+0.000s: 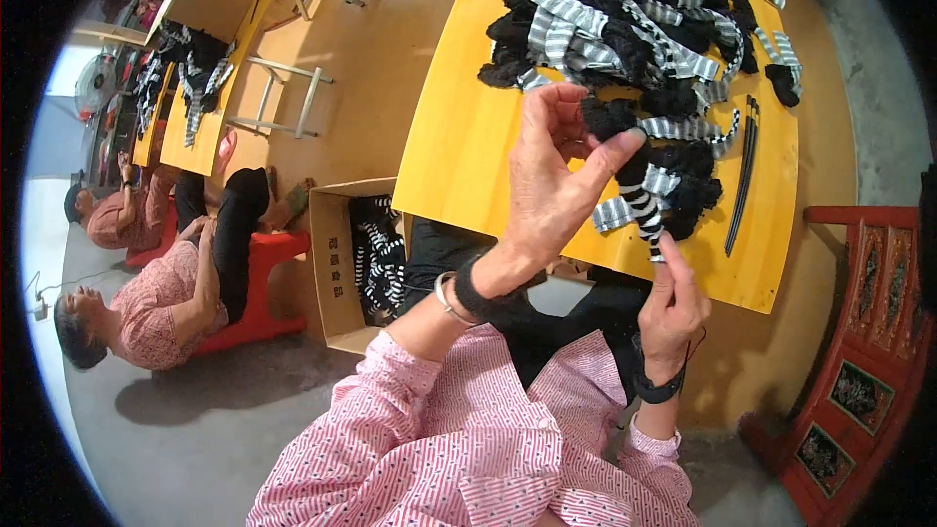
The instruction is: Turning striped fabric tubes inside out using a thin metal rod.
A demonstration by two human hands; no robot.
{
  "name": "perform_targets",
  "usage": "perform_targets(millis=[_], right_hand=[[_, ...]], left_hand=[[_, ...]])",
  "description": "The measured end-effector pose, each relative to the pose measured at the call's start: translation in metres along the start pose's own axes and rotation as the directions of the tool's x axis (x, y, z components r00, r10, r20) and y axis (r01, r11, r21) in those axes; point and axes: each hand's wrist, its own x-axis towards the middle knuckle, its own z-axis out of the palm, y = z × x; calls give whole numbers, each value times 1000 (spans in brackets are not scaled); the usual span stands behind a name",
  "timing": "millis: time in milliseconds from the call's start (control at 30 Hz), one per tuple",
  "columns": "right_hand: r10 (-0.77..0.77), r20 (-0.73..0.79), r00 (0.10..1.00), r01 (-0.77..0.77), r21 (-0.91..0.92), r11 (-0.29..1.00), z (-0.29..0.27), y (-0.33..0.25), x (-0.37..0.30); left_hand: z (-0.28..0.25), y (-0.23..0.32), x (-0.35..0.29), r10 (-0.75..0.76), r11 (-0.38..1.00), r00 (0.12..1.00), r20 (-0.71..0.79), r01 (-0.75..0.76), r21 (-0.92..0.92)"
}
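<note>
Between my hands hangs a narrow black-and-white striped fabric tube [639, 205] with a bunched black upper end. My left hand [556, 171] grips the black end between thumb and fingers. Down at the striped tip, my right hand [673, 298] pinches the tube. Just beyond them, a heap of grey-and-white striped and black fabric pieces [595, 29] covers much of the yellow table [449, 146]. A few loose pieces lie under and beside the held tube. Several thin black rods [744, 176] rest on the table to the right of my hands.
An open cardboard box [337, 303] with striped pieces stands left of my knees. Two seated people [166, 312] are at the left, on red stools [268, 278]. A second yellow table [185, 151] holds more fabric. A carved red wooden seat [859, 351] stands at right.
</note>
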Motion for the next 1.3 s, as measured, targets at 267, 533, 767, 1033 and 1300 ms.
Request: perform_targets(millis=[267, 533, 767, 1033, 1300], right_hand=[[229, 94, 969, -240, 144, 960, 17, -7, -18], [396, 439, 807, -589, 649, 481, 15, -9, -27], [385, 420, 822, -568, 654, 500, 18, -7, -28], [370, 349, 861, -507, 524, 684, 17, -9, -24], [337, 394, 855, -519, 646, 560, 15, 1, -28]], left_hand=[[-4, 1, -6, -378, 677, 900, 217, 428, -598], [-2, 10, -5, -390, 442, 890, 236, 406, -800], [-5, 11, -4, -407, 331, 839, 362, 505, -797], [0, 16, -5, -370, 570, 894, 251, 432, -699], [-1, 14, -9, -422, 515, 857, 295, 495, -700]])
